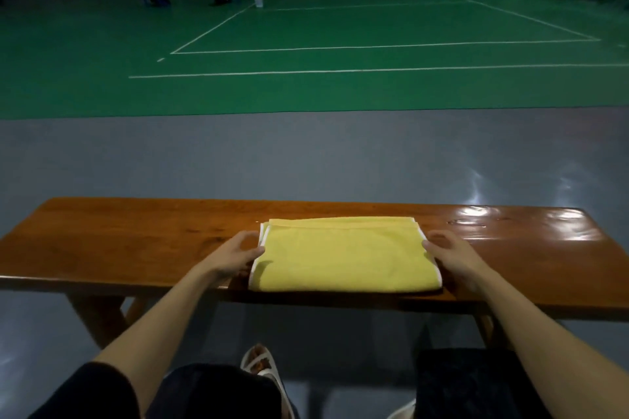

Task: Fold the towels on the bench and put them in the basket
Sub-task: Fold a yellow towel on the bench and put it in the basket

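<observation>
Towel, yellow with white trim, lay folded flat on the wooden worktop, near its front edge and about midway along it. The person's left hand rested against the towel's left edge, thumb touching the trim, fingers loosely curved and gripping nothing. The right hand sat likewise at the right edge, thumb against the cloth, fingers relaxed and holding nothing. Both bare forearms reached in from below. A white sandal showed at the bottom, on the grey floor; beyond lay a green court marked with white lines.
</observation>
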